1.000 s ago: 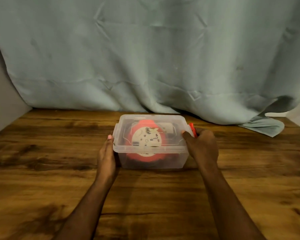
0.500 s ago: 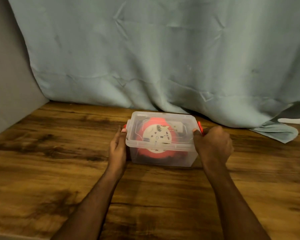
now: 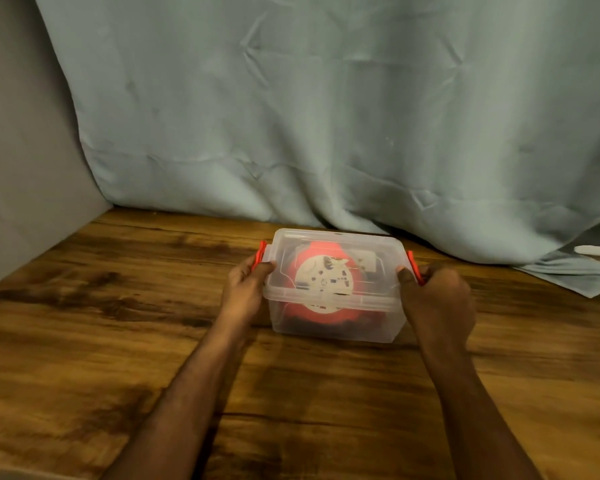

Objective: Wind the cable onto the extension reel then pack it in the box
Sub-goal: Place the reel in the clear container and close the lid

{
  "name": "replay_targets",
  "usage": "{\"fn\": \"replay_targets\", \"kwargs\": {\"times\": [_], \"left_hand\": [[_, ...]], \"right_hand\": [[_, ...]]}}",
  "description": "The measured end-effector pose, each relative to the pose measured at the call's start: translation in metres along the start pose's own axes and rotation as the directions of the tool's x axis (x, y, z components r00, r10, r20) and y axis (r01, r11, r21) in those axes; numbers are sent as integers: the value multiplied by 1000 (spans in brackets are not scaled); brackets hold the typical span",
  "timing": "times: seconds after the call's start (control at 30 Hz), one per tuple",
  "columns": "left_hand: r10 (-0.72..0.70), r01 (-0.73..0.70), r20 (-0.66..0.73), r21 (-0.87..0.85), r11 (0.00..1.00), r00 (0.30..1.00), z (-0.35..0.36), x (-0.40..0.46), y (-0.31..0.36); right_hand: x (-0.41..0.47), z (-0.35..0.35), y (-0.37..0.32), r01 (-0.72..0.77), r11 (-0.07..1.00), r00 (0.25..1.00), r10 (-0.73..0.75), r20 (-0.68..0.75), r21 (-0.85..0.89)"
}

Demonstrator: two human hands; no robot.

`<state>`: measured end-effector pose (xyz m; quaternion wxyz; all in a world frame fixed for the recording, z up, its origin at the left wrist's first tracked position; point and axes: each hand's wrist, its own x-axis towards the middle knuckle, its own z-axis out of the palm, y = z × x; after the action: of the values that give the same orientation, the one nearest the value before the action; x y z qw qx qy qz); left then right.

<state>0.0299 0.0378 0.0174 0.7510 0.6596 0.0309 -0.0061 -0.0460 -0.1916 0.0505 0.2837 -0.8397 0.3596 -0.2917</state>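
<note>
My left hand (image 3: pixel 245 289) is curled against the box's (image 3: pixel 336 322) left end, thumb on the lid (image 3: pixel 336 242) edge and fingers closed on the red latch (image 3: pixel 260 255) there. My right hand (image 3: pixel 439 299) mirrors it at the other end, fist closed around the right latch (image 3: pixel 413 266), thumb tip on the lid corner. The box is clear plastic, frosted, with its lid seated on top. Through it I see the reel (image 3: pixel 326 284) lying inside: a red round body with a pale disc face carrying dark marks too blurred to read. I cannot make out the cable itself. The box sits on the wooden table (image 3: pixel 118 341), near the back edge, just before the hanging curtain (image 3: pixel 326 116).
</note>
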Motion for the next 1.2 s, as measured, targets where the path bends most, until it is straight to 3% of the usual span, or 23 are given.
{"fn": "replay_targets", "kwargs": {"times": [0.07,0.17,0.27,0.33,0.4,0.47,0.63,0.87,1.2], "left_hand": [[113,-112,10,212,971,994,1,2,2],[319,-300,71,575,761,945,5,3,3],[320,-300,99,674,675,942,7,5,2],[349,-300,114,786,541,930,7,2,3],[529,-373,140,853,365,837,4,-18,8],[647,-485,205,825,290,735,5,-50,8],[588,-532,389,843,85,710,8,-85,-35],[577,-563,443,825,36,686,29,-13,-37],[489,-547,435,830,107,756,68,95,-22]], "right_hand": [[0,0,-1,21,999,1000,-22,-10,-24],[1,1,-1,38,997,999,-39,-19,-63],[3,3,1,42,996,999,-44,-21,-75],[-2,1,1,82,991,996,-86,-28,-105],[-18,-6,1,210,959,974,-222,-40,-187],[-43,-11,3,378,893,916,-399,-42,-247],[-91,5,27,596,747,784,-621,11,-295],[-32,33,8,606,760,791,-544,279,-235],[48,91,-34,583,746,811,-519,268,-321]]}}
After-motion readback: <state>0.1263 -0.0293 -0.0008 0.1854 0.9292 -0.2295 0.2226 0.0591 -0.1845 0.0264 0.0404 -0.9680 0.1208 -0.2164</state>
